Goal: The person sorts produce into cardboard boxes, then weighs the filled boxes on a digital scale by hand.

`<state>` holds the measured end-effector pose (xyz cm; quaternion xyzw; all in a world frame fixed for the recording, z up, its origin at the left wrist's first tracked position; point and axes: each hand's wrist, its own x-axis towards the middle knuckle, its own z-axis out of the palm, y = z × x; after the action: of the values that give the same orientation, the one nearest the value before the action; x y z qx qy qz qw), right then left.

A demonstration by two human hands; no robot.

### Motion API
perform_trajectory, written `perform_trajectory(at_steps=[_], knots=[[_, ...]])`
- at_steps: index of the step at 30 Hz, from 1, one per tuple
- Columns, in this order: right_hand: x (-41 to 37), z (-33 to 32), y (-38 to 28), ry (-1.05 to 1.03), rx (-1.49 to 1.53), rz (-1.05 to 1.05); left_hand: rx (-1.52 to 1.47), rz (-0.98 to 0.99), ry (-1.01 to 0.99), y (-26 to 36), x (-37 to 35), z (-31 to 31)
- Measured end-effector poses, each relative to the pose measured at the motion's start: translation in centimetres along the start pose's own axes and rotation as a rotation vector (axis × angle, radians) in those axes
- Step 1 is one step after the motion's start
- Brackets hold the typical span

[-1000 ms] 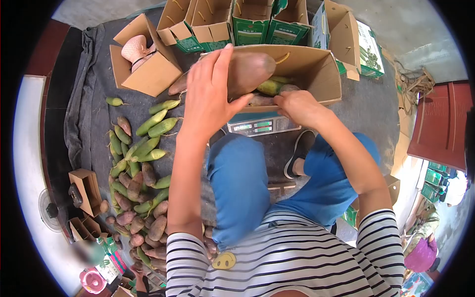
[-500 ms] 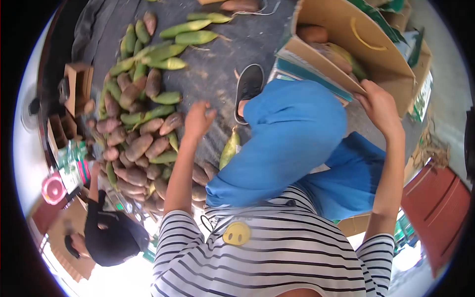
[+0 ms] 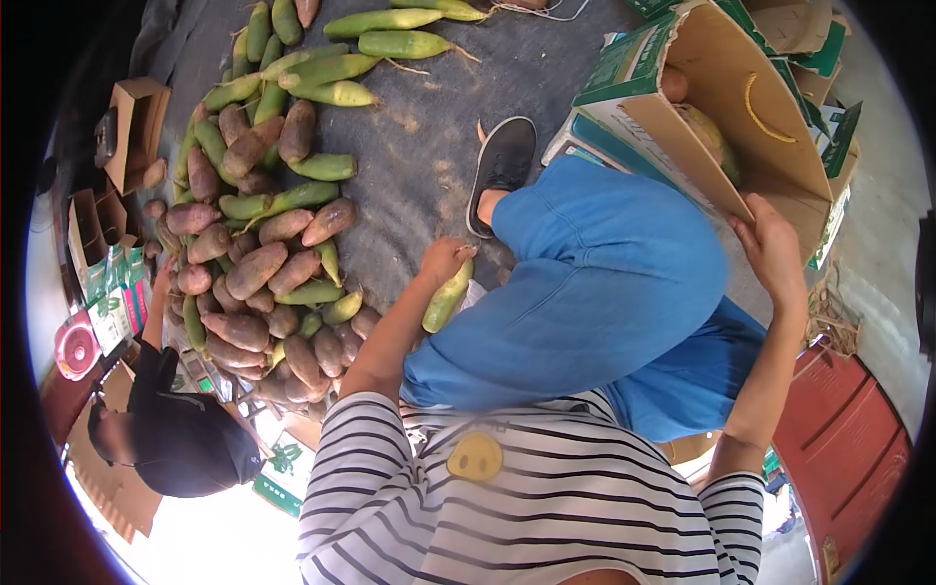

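My left hand (image 3: 444,259) closes around the top end of a green radish (image 3: 446,296) that lies on the dark cloth (image 3: 419,166) beside my blue-trousered knee. My right hand (image 3: 770,249) grips the near edge of an open cardboard box (image 3: 741,107) that is tilted toward me. Inside the box show a brown root and a green radish (image 3: 710,136). To the left of my left hand spreads a pile of brown roots (image 3: 255,271) mixed with green radishes (image 3: 322,68).
A black shoe (image 3: 502,166) on my foot rests on the cloth ahead of my knee. Small open cartons (image 3: 132,122) stand along the left edge. Another person in black (image 3: 180,439) crouches at lower left, reaching a hand toward the pile. A red door (image 3: 858,458) is at lower right.
My left hand let go of the big brown root, swung down left to the ground and took hold of the green radish. My head turned left; my right hand stayed on the box edge.
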<state>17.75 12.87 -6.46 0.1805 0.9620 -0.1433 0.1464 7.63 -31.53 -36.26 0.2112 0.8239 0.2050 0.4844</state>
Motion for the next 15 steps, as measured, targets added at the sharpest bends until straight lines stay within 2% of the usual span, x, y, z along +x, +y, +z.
perform_trajectory(at_steps=[3, 5, 7, 9, 10, 11, 13, 15], knots=[[-0.1, -0.2, 0.2, -0.009, -0.006, 0.007, -0.146, 0.047, 0.178, -2.1, -1.7, 1.6], [0.0, -0.2, 0.3, -0.032, -0.028, 0.023, -0.188, 0.058, 0.339, -0.6, -5.2, -0.5], [-0.1, -0.2, 0.4, -0.011, -0.003, 0.003, -0.22, 0.027, 0.482, -1.6, -7.3, -1.6], [-0.4, 0.0, 0.6, 0.018, 0.004, -0.024, -0.244, 0.184, 0.693, -1.6, -9.0, -3.4], [-0.6, 0.0, 0.9, 0.037, -0.005, -0.037, -0.304, 0.163, 0.74, -1.2, -9.5, -4.4], [-0.6, -0.2, 0.9, -0.007, 0.002, -0.009, -0.365, 0.142, 0.783, -0.1, -9.7, -5.7], [-0.8, 0.5, 1.5, 0.05, 0.007, -0.048, -0.436, 0.097, 0.832, 4.1, -10.0, -8.9], [-0.9, 0.8, 1.7, 0.054, -0.005, -0.033, -0.334, 0.277, 0.935, 8.0, -9.6, -12.2]])
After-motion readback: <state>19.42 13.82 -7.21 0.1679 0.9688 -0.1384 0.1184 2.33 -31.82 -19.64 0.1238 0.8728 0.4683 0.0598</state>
